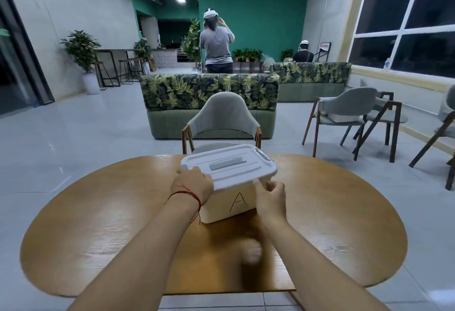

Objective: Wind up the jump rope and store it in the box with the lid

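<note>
Box [231,203]: white, marked "A", on the wooden table [98,224].
Lid [229,166]: covers the box; contents hidden.
Left hand [194,183]: grips the lid's near-left corner.
Right hand [270,197]: fingers curled on the lid's near edge.

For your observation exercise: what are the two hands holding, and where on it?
Both hold the box lid: left hand on its near-left corner, right hand on its near edge.

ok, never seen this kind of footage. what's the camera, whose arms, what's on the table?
There is no machine here: one wide-angle camera sits on a person's head, looking forward and down at their own bare arms. On the round wooden table stands a white plastic box marked "A", with its lid on top. The left hand rests on the lid's near-left corner; the right hand holds the near-right edge. No jump rope is visible. Chairs, sofas and other people fill the background.
</note>
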`<state>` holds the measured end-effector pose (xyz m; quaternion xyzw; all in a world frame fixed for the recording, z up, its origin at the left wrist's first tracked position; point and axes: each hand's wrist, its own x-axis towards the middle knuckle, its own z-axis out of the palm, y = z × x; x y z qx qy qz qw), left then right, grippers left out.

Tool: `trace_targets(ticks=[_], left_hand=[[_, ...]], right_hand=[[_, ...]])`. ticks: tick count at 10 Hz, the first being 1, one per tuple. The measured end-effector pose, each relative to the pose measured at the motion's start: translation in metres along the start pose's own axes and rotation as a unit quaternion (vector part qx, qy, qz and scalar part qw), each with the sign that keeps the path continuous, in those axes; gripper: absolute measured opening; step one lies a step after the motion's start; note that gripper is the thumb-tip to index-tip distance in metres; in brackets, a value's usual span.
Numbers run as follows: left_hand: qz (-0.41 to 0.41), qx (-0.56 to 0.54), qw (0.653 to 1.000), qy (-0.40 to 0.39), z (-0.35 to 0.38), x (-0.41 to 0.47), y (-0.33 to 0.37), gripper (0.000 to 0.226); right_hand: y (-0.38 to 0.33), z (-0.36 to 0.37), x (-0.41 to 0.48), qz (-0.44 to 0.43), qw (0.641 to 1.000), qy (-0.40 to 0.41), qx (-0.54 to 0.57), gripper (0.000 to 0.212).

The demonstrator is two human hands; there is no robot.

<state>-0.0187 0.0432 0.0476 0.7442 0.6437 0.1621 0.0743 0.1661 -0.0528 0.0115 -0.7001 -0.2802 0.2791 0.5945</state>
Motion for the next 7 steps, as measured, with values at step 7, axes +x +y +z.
trace_targets(ticks=[7], left_hand=[[0.034,-0.007,0.995,0.099,-0.019,0.015,-0.028,0.058]], right_hand=[[-0.053,-0.031,0.0,-0.142,0.977,-0.094,-0.125,0.014]])
